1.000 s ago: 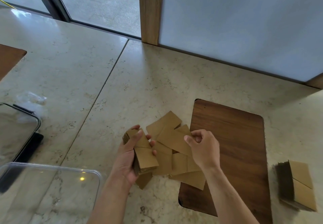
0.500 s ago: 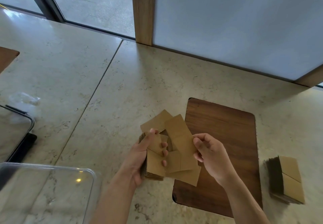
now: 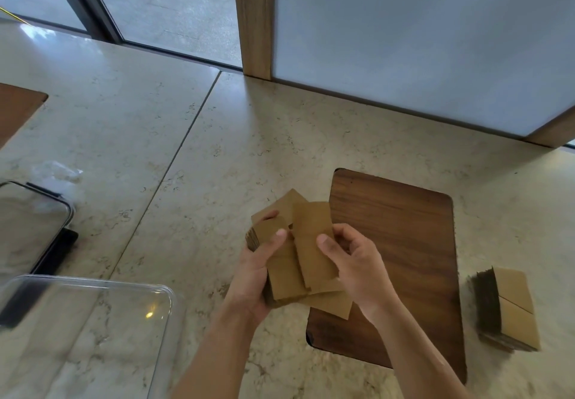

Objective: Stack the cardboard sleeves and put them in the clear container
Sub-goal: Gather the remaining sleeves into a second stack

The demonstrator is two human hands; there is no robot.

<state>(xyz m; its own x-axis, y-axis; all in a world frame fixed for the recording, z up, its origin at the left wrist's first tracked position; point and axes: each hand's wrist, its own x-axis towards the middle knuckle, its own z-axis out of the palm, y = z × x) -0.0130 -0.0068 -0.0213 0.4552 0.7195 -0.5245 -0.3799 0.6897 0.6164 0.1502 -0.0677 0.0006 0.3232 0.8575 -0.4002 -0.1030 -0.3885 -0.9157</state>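
Over the pale beige marble counter (image 3: 280, 137), near the left edge of a dark brown wooden board with rounded corners (image 3: 401, 243), the person is holding a thick stack of flat brown cardboard sleeves (image 3: 281, 271) in the left hand (image 3: 252, 277), fingers curling round its far side and the thumb lying across its top face. The right hand (image 3: 357, 268) is pinching a single flat brown cardboard sleeve (image 3: 312, 243) between thumb and bent fingers, its left edge touching the top of the stack. A few loose brown sleeves (image 3: 334, 305) are lying beneath the hands, partly on the board and partly on the counter. Well apart to the right, a second neat pile of brown cardboard sleeves (image 3: 513, 308) is sitting on the counter just beyond the board. The clear plastic rectangular container (image 3: 93, 286) is standing at the lower left, near the left forearm, and behind it a clear lid with a dark rim (image 3: 34, 227) is resting.
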